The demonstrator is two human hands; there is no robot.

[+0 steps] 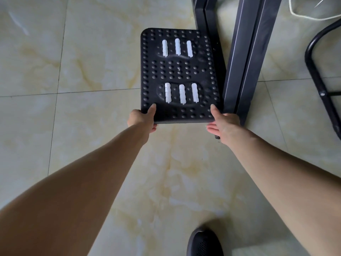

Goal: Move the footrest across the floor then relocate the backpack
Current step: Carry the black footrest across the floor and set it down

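Note:
A black studded footrest (177, 71) with two rows of white rollers stands on the tiled floor at the centre of the view. My left hand (143, 119) grips its near left corner, thumb on top and fingers under the edge. My right hand (224, 122) grips the near right corner the same way. Both bare forearms reach forward from the bottom of the frame. No backpack is in view.
A dark metal desk leg (245, 58) runs along the footrest's right side, almost touching it. A black tubular chair frame (317, 80) stands at the far right, with a white cable (302, 15) behind it. A black shoe (203, 242) shows at the bottom edge. Pale marbled floor tiles (73, 126) spread to the left.

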